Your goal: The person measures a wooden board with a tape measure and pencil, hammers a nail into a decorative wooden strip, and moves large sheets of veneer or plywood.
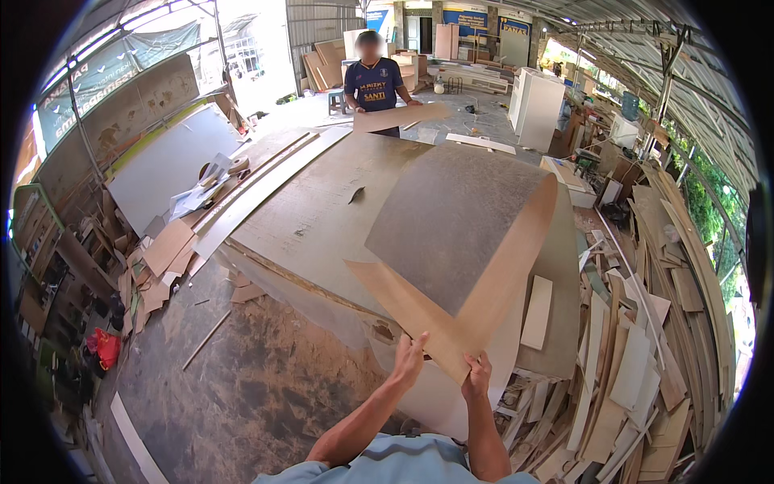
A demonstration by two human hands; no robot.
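Observation:
A thin, flexible laminate sheet [455, 218] lies partly on the large worktable [298, 218], its grey face up. Its right side curls over, showing a tan back [512, 262]. Tan material narrows to a corner over the table's front edge, close to my body. My right hand [477, 375] is closed on that corner, thumb on top. Just to the left, my left hand [409, 359] grips the front edge of the same tan part, fingers bent. Whether the tan front part is one piece with the grey sheet, I cannot tell for sure.
Across the table a person [377, 85] holds a tan panel [403, 118]. A small pale board [537, 312] lies on the table's right. Offcuts [621, 363] heap along the right side; more scraps [165, 250] lie left. A thin stick [206, 340] rests on the floor.

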